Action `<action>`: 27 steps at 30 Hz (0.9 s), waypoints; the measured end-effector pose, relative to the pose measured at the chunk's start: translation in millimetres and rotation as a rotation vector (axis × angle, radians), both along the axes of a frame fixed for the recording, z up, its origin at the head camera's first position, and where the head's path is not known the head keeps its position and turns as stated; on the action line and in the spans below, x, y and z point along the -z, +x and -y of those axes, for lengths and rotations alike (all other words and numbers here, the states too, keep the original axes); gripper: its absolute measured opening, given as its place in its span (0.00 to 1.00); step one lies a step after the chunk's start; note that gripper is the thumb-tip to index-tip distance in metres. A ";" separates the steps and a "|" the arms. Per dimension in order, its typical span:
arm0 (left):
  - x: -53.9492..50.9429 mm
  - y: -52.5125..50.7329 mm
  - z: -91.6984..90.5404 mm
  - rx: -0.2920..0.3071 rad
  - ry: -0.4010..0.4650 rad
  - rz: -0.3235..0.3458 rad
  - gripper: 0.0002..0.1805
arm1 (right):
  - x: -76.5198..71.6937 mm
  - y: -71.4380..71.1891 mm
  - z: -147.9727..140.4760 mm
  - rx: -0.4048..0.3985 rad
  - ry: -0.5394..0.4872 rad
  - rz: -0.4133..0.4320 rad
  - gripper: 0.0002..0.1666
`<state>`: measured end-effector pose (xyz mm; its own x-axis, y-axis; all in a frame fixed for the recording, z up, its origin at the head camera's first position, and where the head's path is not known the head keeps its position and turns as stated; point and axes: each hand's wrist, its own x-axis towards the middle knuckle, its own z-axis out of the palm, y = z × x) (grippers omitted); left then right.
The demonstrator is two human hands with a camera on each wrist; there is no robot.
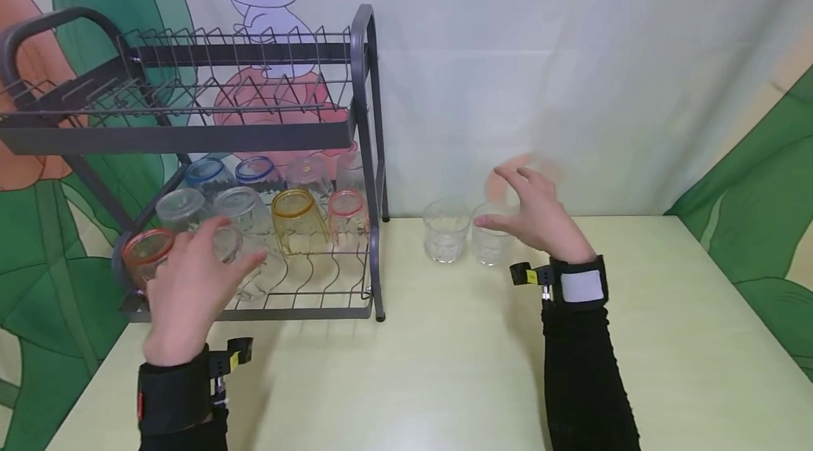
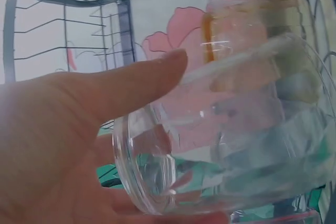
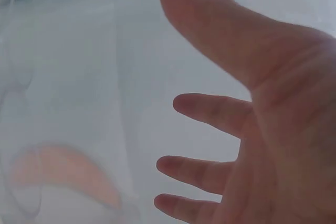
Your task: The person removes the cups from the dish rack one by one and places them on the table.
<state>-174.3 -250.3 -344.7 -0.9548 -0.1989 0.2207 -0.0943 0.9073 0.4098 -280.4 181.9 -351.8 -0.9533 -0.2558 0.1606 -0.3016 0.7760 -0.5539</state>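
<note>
On the lower tier of the dish rack (image 1: 254, 138), my left hand (image 1: 190, 281) holds a clear glass (image 1: 257, 280) that stands upside down at the front. The left wrist view has the thumb along one side of this clear glass (image 2: 210, 145) and fingers on the other. At its left is a red-rimmed glass (image 1: 147, 248), partly behind the hand. My right hand (image 1: 540, 214) hovers over the table with fingers spread, just beside and above a clear glass (image 1: 492, 246). Another clear glass (image 1: 446, 236) stands to the left of that one. The right wrist view shows nothing in the right palm (image 3: 283, 145).
Behind the left hand, upside-down glasses fill the lower tier: a yellow one (image 1: 298, 221), a pink one (image 1: 348, 218), blue ones (image 1: 257, 172) and several clear ones. The rack's upper tier of wire (image 1: 254, 94) overhangs them. A printed curtain (image 1: 464, 84) hangs behind the table (image 1: 444, 366).
</note>
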 end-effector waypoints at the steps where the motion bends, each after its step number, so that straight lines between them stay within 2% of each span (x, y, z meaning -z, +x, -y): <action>1: -2.2 1.9 0.4 -0.004 0.003 -0.014 0.47 | -2.2 1.5 3.0 -0.018 -0.009 -0.022 0.56; 4: -9.3 5.9 -1.6 0.013 0.026 -0.048 0.47 | -10.6 6.6 9.5 -0.063 -0.036 -0.081 0.54; 7: -16.0 8.8 -7.6 0.041 0.054 -0.064 0.49 | -17.4 12.8 12.2 -0.091 -0.066 -0.096 0.54; 11: -20.7 10.1 -17.0 0.079 0.114 -0.039 0.51 | -21.4 20.0 14.2 -0.139 -0.107 -0.079 0.55; 15: -23.3 8.7 -25.5 0.104 0.229 0.023 0.52 | -23.2 25.7 17.6 -0.190 -0.140 -0.073 0.55; 19: -23.3 4.5 -34.1 0.161 0.360 0.051 0.51 | -24.6 32.4 22.1 -0.245 -0.190 -0.075 0.54; 25: -15.9 -0.2 -47.2 0.302 0.555 0.095 0.44 | -26.1 43.6 31.7 -0.358 -0.291 -0.066 0.51; 27: -12.6 -1.7 -51.6 0.341 0.612 0.104 0.42 | -35.6 53.9 37.3 -0.378 -0.315 -0.040 0.50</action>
